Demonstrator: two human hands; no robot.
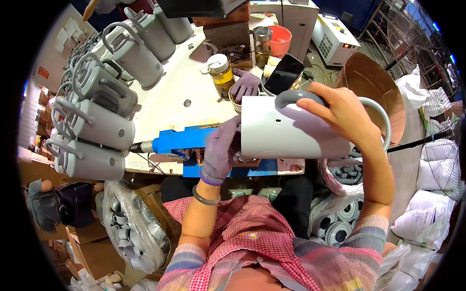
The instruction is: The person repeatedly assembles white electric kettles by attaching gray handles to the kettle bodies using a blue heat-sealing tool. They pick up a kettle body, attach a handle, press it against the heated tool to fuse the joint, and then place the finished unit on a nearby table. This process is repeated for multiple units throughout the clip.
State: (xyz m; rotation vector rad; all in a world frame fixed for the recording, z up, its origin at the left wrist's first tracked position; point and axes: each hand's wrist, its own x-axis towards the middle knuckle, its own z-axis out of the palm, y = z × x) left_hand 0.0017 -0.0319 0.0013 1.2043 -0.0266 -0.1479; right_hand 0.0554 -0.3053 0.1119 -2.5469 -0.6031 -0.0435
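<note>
A white cylindrical pot body [279, 140] lies sideways above the bench's front edge, a curved white handle [381, 114] at its right end. With my bare right hand [347, 114] I hold a curved grey handle [296, 98] against the upper side of the body, near a small dark slot. My left hand [221, 148], in a purple glove, is at the body's left end; its fingertips are hidden there. Beside that hand is a blue bench-mounted tool [187, 139] with a metal tip pointing left.
Several grey pots [99, 128] line the left of the bench [170, 109]. Behind the pot body stand a jar with a white lid [221, 72], a purple glove [246, 85], a phone [285, 72] and a red cup [280, 41]. Grey handles fill a lined container [347, 174] at right.
</note>
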